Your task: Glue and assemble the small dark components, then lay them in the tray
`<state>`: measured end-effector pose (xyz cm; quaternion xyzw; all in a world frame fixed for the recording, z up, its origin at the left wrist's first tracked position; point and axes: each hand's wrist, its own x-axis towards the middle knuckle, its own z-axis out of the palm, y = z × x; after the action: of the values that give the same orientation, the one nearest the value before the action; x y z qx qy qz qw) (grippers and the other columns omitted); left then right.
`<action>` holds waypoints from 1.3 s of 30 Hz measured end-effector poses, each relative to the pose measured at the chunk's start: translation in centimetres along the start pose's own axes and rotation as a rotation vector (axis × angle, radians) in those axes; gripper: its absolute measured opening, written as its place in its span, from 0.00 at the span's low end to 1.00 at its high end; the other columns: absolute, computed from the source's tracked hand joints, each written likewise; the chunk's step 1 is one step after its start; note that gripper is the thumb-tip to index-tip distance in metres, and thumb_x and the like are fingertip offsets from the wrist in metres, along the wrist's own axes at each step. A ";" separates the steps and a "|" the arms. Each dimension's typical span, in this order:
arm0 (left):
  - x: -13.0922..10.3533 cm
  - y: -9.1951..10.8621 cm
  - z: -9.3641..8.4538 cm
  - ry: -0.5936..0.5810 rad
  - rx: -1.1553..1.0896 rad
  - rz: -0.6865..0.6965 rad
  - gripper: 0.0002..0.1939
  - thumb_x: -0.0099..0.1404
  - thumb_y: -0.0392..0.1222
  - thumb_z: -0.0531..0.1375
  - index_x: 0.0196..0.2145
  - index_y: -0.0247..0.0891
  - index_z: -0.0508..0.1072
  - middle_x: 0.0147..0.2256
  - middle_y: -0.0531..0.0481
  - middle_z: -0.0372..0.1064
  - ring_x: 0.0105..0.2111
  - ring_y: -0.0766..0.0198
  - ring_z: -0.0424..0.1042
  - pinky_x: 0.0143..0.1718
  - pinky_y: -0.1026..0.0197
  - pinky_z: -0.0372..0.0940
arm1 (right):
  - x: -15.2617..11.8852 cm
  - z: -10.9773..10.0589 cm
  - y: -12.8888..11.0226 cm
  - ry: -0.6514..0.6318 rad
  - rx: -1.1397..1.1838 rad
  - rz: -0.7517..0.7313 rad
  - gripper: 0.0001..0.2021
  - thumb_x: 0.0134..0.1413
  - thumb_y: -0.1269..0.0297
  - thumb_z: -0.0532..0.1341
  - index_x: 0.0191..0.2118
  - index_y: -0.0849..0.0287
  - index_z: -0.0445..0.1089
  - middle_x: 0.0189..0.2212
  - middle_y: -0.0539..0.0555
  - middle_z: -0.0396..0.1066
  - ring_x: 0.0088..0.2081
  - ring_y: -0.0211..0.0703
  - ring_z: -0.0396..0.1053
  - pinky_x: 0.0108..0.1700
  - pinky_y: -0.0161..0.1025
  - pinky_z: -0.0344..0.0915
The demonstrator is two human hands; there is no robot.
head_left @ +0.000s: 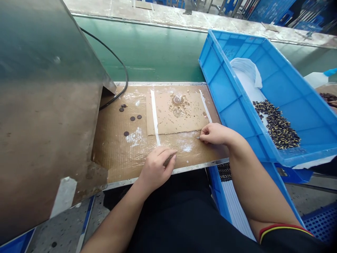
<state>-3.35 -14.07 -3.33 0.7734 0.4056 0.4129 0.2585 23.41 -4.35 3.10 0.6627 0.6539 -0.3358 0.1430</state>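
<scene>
My right hand (214,134) is closed in a pinch at the right side of the cardboard-covered work surface (116,154). A thin, pale, pointed bit (198,137) sticks out from its fingertips; the rest of it is hidden in the fingers. My left hand (158,167) rests near the front edge, with thumb and fingers curved and a small gap between their tips; I see nothing held there. Beyond both hands lies a cardboard sheet (168,123) with white tape strips (154,116) and a small clear lump (178,98) amid brown crumbs.
Several dark round discs (132,118) lie at the left, beside a large metal housing (52,105) with a black cable (116,56). A blue crate (231,95) at the right contains many small black-and-yellow pieces (281,130). A green belt (158,52) runs behind.
</scene>
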 end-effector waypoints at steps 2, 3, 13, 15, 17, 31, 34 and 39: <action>0.0 0.0 0.0 0.005 0.000 -0.001 0.09 0.68 0.32 0.61 0.45 0.37 0.75 0.40 0.48 0.75 0.41 0.62 0.73 0.46 0.57 0.70 | 0.1 -0.1 -0.1 -0.013 -0.009 0.005 0.08 0.48 0.68 0.62 0.22 0.57 0.73 0.23 0.53 0.76 0.25 0.41 0.70 0.28 0.37 0.61; 0.0 0.0 0.0 0.009 0.001 0.001 0.09 0.68 0.32 0.61 0.45 0.37 0.75 0.40 0.48 0.75 0.41 0.62 0.73 0.46 0.57 0.70 | 0.1 -0.2 -0.2 -0.019 -0.016 0.011 0.07 0.48 0.67 0.62 0.22 0.57 0.73 0.24 0.52 0.76 0.26 0.41 0.70 0.28 0.37 0.62; -0.2 0.1 0.2 0.040 -0.005 0.009 0.09 0.68 0.32 0.61 0.46 0.37 0.75 0.41 0.48 0.75 0.42 0.62 0.74 0.46 0.57 0.70 | 0.0 -0.8 -1.4 -0.068 -0.138 0.015 0.08 0.49 0.67 0.60 0.23 0.57 0.73 0.24 0.52 0.76 0.28 0.42 0.72 0.30 0.38 0.62; -0.2 0.0 0.2 0.044 -0.003 0.008 0.09 0.68 0.32 0.61 0.46 0.37 0.75 0.41 0.48 0.75 0.42 0.62 0.74 0.46 0.57 0.70 | 0.0 -0.8 -1.4 -0.058 -0.161 0.014 0.09 0.49 0.68 0.60 0.22 0.57 0.73 0.24 0.52 0.76 0.28 0.43 0.71 0.30 0.38 0.62; -0.3 0.0 0.3 0.047 0.001 0.010 0.10 0.68 0.32 0.61 0.46 0.37 0.75 0.41 0.48 0.75 0.42 0.63 0.73 0.46 0.58 0.70 | -0.4 -0.7 -1.1 -0.032 -0.165 0.006 0.09 0.50 0.67 0.60 0.22 0.57 0.72 0.24 0.52 0.75 0.28 0.43 0.70 0.31 0.38 0.61; 5.6 0.3 -2.3 0.020 0.010 -0.212 0.09 0.69 0.36 0.59 0.43 0.40 0.80 0.39 0.52 0.79 0.36 0.64 0.76 0.38 0.60 0.70 | -0.7 3.9 -3.3 0.482 0.481 -0.748 0.06 0.62 0.63 0.62 0.39 0.58 0.76 0.36 0.53 0.76 0.38 0.42 0.72 0.41 0.38 0.66; 6.0 -0.5 -1.6 -0.014 0.010 -0.277 0.09 0.69 0.38 0.60 0.43 0.41 0.80 0.39 0.51 0.79 0.36 0.63 0.76 0.37 0.60 0.70 | 0.1 5.3 -3.3 0.514 0.518 -0.765 0.04 0.60 0.66 0.64 0.39 0.57 0.76 0.36 0.53 0.77 0.38 0.42 0.73 0.42 0.39 0.67; 5.2 -0.9 -0.9 -0.064 0.131 -0.206 0.09 0.69 0.36 0.59 0.43 0.39 0.79 0.40 0.51 0.78 0.36 0.63 0.75 0.41 0.59 0.70 | -0.2 5.7 -2.4 0.350 0.530 -0.649 0.07 0.61 0.63 0.62 0.41 0.57 0.78 0.39 0.52 0.80 0.40 0.43 0.76 0.44 0.38 0.68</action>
<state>-2.77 -9.11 -1.30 0.7555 0.5006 0.3321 0.2614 19.70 -7.87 -0.33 0.4840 0.7337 -0.4019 -0.2569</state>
